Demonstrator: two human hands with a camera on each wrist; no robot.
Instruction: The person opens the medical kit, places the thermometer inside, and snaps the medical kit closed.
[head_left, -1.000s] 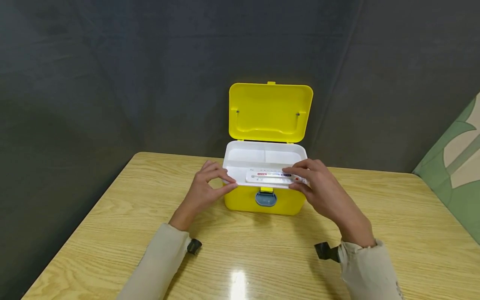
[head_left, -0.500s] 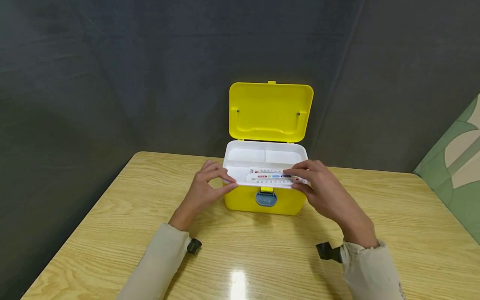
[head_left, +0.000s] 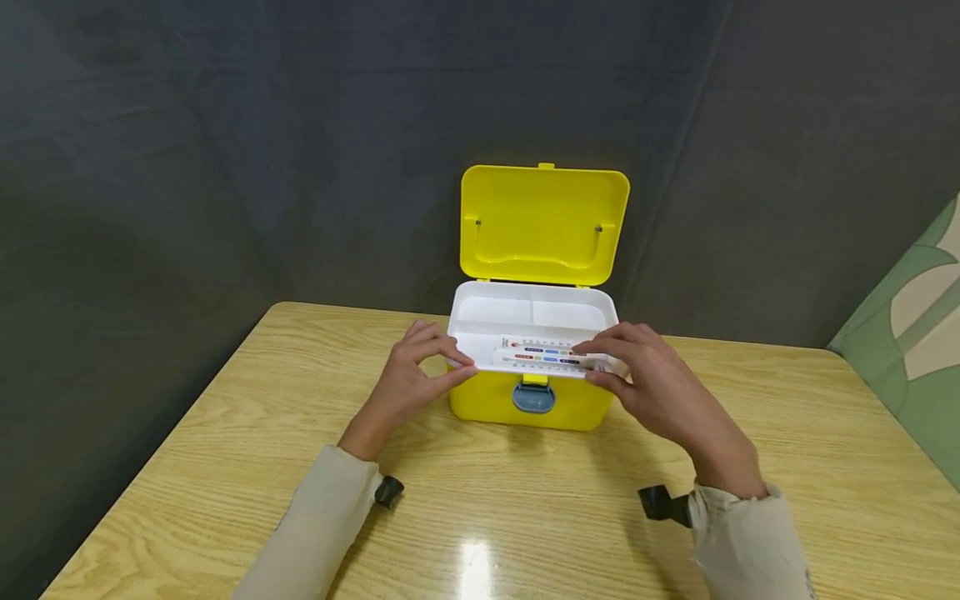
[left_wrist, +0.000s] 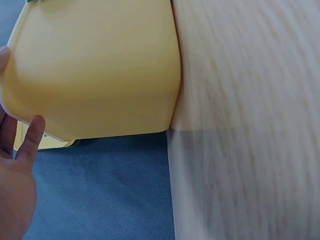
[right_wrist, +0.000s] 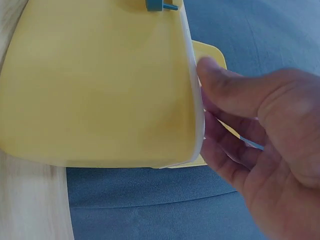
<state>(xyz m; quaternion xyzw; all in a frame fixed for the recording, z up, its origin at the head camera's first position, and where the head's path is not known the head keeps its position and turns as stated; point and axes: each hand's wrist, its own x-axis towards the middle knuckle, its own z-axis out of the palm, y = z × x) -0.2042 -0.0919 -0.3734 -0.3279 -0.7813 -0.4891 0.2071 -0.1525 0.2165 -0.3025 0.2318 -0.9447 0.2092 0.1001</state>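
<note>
A yellow storage box point(head_left: 487, 402) with a white inner tray point(head_left: 480, 346) stands with its lid point(head_left: 543, 221) raised. Two flat white thermometers point(head_left: 540, 358) lie side by side along the tray's front, printed with scales and coloured bands. My left hand point(head_left: 408, 375) pinches the tray's front left corner between thumb and fingertips; the left wrist view shows one finger against the box's side. My right hand point(head_left: 656, 383) has thumb and fingertips at the thermometers' right end, which they partly hide. In the right wrist view the thumb point(right_wrist: 230, 90) is near the white rim, fingers behind it.
The box sits near the back edge of a wooden table point(head_left: 315, 358). A dark grey cloth wall point(head_left: 300, 167) rises behind it. A green and beige panel point(head_left: 915, 308) leans in at the right. Dividers split the tray's rear part into compartments point(head_left: 495, 308).
The front thermometer, tilted and glaring a second ago, now lies flat, and the rear one shows more. My right hand has slid slightly right. My left hand has stayed in place.
</note>
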